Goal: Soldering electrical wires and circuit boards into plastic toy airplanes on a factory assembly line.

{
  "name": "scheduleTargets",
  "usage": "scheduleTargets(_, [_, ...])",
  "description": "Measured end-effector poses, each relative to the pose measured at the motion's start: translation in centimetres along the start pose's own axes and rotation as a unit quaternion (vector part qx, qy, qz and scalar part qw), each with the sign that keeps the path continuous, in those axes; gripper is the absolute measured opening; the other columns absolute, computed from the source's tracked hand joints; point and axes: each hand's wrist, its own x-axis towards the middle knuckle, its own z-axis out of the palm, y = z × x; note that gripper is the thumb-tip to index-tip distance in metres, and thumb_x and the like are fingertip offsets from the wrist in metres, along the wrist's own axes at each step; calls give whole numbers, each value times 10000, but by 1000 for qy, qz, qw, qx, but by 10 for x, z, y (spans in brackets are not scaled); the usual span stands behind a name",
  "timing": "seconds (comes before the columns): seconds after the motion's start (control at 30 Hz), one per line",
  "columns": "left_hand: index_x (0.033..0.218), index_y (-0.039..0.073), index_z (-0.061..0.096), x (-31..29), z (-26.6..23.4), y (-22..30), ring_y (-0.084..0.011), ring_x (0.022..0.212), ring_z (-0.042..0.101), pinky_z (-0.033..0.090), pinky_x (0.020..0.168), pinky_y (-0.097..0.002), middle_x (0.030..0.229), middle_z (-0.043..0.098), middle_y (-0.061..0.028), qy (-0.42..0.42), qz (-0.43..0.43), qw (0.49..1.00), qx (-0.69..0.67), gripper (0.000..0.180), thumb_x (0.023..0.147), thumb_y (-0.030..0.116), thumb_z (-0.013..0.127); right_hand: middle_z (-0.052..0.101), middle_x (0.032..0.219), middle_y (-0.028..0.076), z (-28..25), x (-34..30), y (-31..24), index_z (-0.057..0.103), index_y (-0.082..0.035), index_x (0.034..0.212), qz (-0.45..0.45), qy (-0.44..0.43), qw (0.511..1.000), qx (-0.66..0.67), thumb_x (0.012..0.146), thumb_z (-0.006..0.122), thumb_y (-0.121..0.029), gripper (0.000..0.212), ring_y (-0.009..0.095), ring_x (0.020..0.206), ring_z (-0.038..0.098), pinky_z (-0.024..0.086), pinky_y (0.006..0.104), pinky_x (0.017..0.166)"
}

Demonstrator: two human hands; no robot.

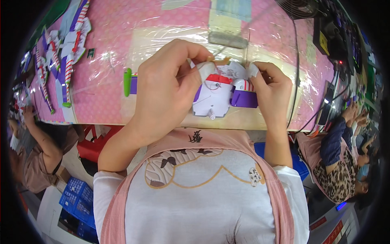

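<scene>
A white toy body piece (pixel 211 99) with a red band and a peg at its near end lies on the table in front of me. At its right sits a purple and white part with red stripes (pixel 244 97). My left hand (pixel 166 85) is closed in a pinch at the piece's far left, white wrap on its thumb, beside a small tan strip (pixel 221 62). My right hand (pixel 272 83) pinches at the far right, also with a wrapped thumb; a thin dark line rises near its fingertips. What either pinch holds is too small to make out.
A grey bar (pixel 228 40) lies beyond the toy. A green-tipped purple part (pixel 128 82) is partly behind my left hand. Several striped toy parts (pixel 69 53) lie far left. Cables (pixel 296 61), a fan (pixel 300 6) and a black box (pixel 325 38) line the right. People work at both sides.
</scene>
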Motion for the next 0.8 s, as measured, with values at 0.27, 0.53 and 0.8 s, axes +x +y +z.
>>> scheduleTargets(0.27, [898,-27,540,0,15,-7,-36,534,424,342,470,-202,739,545,-26,49,2,991,-123,121,780,-52,543,571,517,86,-16,11,-17,646,53,729,31,-51,978,-198,763,659,-176,232,96,446,492,378,271,429])
scheduleTargets(0.53, [893,-35,563,1,11,-1,16,515,407,312,448,-152,655,545,15,30,-101,960,-261,98,812,12,590,640,720,45,-4,-8,-33,653,31,882,-121,59,979,151,794,629,-31,110,70,601,569,431,177,509])
scheduleTargets(0.8, [949,-33,549,6,7,-2,-74,754,587,464,642,-181,872,618,-63,11,-102,977,-188,169,828,68,611,591,654,-7,16,-12,-48,648,38,888,-42,-64,981,177,805,655,-72,138,23,574,483,374,157,504])
